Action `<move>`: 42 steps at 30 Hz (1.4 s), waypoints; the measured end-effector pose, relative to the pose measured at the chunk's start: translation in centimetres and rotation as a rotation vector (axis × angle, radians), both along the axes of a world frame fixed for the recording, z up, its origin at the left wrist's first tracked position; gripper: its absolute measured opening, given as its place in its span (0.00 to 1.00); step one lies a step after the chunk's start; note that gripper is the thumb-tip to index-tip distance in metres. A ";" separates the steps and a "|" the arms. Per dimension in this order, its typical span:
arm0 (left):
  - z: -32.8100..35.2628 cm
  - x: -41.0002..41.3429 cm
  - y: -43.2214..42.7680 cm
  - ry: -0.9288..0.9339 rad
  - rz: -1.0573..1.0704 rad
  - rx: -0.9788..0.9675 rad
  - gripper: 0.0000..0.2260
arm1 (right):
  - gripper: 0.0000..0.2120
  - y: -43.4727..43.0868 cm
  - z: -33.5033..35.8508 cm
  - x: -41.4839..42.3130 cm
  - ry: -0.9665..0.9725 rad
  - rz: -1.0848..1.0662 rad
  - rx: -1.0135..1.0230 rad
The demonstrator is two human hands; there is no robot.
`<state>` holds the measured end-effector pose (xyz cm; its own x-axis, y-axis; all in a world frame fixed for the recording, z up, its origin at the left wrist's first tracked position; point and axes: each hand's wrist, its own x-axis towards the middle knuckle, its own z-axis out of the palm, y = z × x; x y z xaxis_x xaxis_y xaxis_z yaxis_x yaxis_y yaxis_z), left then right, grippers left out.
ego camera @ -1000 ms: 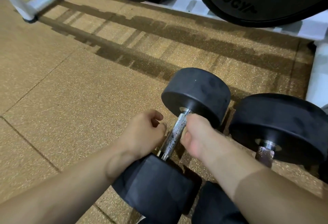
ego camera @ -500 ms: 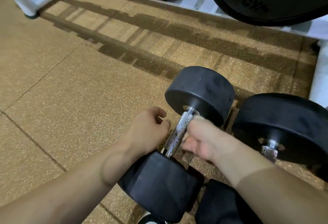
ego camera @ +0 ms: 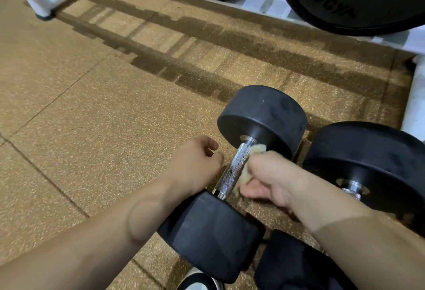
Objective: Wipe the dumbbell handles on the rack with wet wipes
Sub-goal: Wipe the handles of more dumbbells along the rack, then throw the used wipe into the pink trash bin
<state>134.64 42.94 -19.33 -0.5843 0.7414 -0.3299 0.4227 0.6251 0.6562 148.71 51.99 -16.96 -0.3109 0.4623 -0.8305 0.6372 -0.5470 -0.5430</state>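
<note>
Wiping the left dumbbell's handle [ego camera: 234,167] with a wet wipe [ego camera: 257,148] clamped in the right hand [ego camera: 271,179], left hand [ego camera: 195,163] curled empty alongside; judged unfinished, right dumbbell's handle [ego camera: 351,189] apparently left waiting.

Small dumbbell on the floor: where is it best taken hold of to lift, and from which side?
Take the knurled handle at its middle, between the two black heads, coming from above and from its left. The dumbbell lies flat, and the heads hold the bar off the floor, likely leaving finger room beneath. The right hand holds a wipe against the bar's right side.
</note>
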 end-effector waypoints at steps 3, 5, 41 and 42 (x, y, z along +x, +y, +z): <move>0.1 0.3 0.0 -0.007 0.001 0.006 0.08 | 0.07 -0.9 -0.5 -1.4 -0.018 -0.132 0.272; 0.3 0.6 0.1 -0.011 0.007 0.008 0.07 | 0.26 -3.0 -0.8 -2.1 -0.116 0.106 0.405; 10.8 5.9 1.0 -0.171 -0.264 0.047 0.05 | 0.14 4.3 10.5 12.3 0.163 0.256 0.194; 12.4 7.4 1.0 -0.253 -0.256 0.059 0.06 | 0.13 4.1 11.1 12.7 0.197 0.196 0.132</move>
